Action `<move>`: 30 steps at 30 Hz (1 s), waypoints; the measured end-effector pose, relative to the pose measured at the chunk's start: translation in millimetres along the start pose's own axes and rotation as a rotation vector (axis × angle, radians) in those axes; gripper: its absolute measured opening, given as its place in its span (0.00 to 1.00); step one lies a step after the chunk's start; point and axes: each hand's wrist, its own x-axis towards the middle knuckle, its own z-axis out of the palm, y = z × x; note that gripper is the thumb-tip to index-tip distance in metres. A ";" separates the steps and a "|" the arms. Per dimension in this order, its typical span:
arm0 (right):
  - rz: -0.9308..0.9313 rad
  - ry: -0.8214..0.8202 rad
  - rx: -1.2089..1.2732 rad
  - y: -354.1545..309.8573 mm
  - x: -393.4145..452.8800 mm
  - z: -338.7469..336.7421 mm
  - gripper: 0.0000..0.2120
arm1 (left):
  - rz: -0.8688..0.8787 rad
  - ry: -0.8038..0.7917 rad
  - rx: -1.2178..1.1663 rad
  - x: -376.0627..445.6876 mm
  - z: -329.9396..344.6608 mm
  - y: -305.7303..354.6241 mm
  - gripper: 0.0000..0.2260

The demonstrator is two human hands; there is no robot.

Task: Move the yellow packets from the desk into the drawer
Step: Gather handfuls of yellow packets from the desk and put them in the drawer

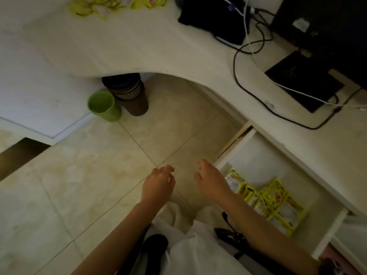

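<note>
Hands low over the floor, both empty — left hand (158,183) and right hand (210,179) with fingers loosely curled, slightly spread. Drawer (256,153) open just right of the right hand, some yellow packets (278,203) already inside. Far left on the desk (139,46), more packets (111,4) remain — a long reach; a hasty grab could scatter them or snag the cables (248,46).

Yellow packets (274,203), green cup (104,106)

Yellow packets (274,201) heaped in open drawer (258,155); more packets (111,4) on desk (119,46).
</note>
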 end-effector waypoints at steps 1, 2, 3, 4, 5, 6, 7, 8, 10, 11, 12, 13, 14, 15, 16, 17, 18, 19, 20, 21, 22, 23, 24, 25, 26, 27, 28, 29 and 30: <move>-0.009 -0.010 -0.010 -12.7 8.1 2.8 0.21 | -0.014 0.011 0.006 5.0 -7.7 -14.8 0.11; -0.017 -0.017 -0.017 -25.6 16.4 5.5 0.21 | -0.025 0.026 0.007 10.4 -15.6 -28.7 0.11; -0.025 -0.023 -0.021 -38.3 24.9 8.3 0.21 | -0.036 0.040 0.011 16.4 -23.5 -42.0 0.11; -0.035 -0.026 -0.026 -51.4 33.7 11.4 0.21 | -0.047 0.053 0.017 22.6 -32.2 -54.9 0.11; -0.045 -0.028 -0.033 -64.7 42.8 14.4 0.21 | -0.058 0.062 0.024 29.2 -41.1 -67.7 0.11; -0.058 -0.026 -0.042 -78.1 51.5 16.7 0.21 | -0.068 0.072 0.030 36.3 -49.6 -80.6 0.11; -0.070 -0.023 -0.051 -90.8 60.2 18.5 0.22 | -0.081 0.077 0.034 43.6 -57.6 -93.0 0.11; -0.081 -0.018 -0.057 -103.2 68.2 20.0 0.22 | -0.095 0.076 0.039 51.2 -65.7 -104.9 0.11; -0.109 -0.007 -0.077 -126.8 83.9 21.1 0.22 | -0.123 0.073 0.062 66.6 -82.2 -126.3 0.12; -0.124 0.000 -0.089 -137.4 91.5 20.5 0.22 | -0.137 0.072 0.079 74.7 -89.8 -135.5 0.12; -0.135 0.005 -0.100 -147.8 99.6 19.2 0.22 | -0.148 0.072 0.094 82.9 -96.9 -144.2 0.12; -0.142 0.010 -0.110 -157.5 107.8 17.2 0.23 | -0.156 0.073 0.104 91.2 -103.7 -151.7 0.12; -0.150 0.018 -0.121 -166.9 116.7 14.5 0.23 | -0.159 0.076 0.111 99.5 -110.0 -158.0 0.12; -0.160 0.026 -0.134 -176.0 126.7 11.4 0.23 | -0.159 0.078 0.114 108.4 -116.3 -163.6 0.13; -0.171 0.036 -0.143 -184.6 136.7 7.7 0.22 | -0.159 0.081 0.114 117.7 -122.3 -168.0 0.13; -0.178 0.044 -0.151 -192.7 147.9 3.8 0.21 | -0.159 0.090 0.111 127.6 -128.2 -171.7 0.13; -0.183 0.052 -0.156 -200.5 159.1 -0.4 0.21 | -0.160 0.100 0.110 138.7 -133.9 -174.9 0.13; -0.184 0.058 -0.158 -207.2 169.8 -4.5 0.21 | -0.162 0.111 0.110 149.7 -139.5 -177.2 0.13; -0.185 0.067 -0.163 -213.3 180.9 -8.6 0.20 | -0.164 0.117 0.111 161.2 -144.7 -179.0 0.13; -0.188 0.071 -0.175 -218.7 192.8 -13.0 0.20 | -0.164 0.121 0.111 173.0 -149.6 -180.7 0.13; -0.191 0.073 -0.196 -224.5 205.6 -18.3 0.20 | -0.162 0.124 0.112 185.3 -154.4 -182.2 0.13; -0.190 0.069 -0.226 -229.9 219.6 -24.7 0.20 | -0.159 0.124 0.116 198.1 -159.1 -183.2 0.13; -0.187 0.063 -0.261 -235.7 234.3 -32.6 0.19 | -0.158 0.123 0.122 211.2 -163.7 -184.0 0.13; -0.188 0.057 -0.290 -241.8 249.8 -41.8 0.19 | -0.159 0.120 0.127 224.7 -168.8 -184.4 0.13; -0.204 0.061 -0.317 -248.0 266.3 -52.4 0.19 | -0.159 0.119 0.132 239.3 -173.8 -184.9 0.13; -0.236 0.072 -0.353 -254.7 283.3 -64.3 0.19 | -0.161 0.121 0.138 254.3 -179.3 -184.9 0.13; -0.270 0.086 -0.393 -261.5 299.4 -77.3 0.19 | -0.165 0.124 0.141 269.7 -185.2 -184.8 0.13; -0.294 0.097 -0.419 -268.3 314.3 -90.8 0.18 | -0.166 0.130 0.140 284.5 -191.5 -184.2 0.13; -0.305 0.100 -0.431 -275.3 328.2 -104.0 0.18 | -0.165 0.141 0.136 298.9 -197.8 -183.7 0.12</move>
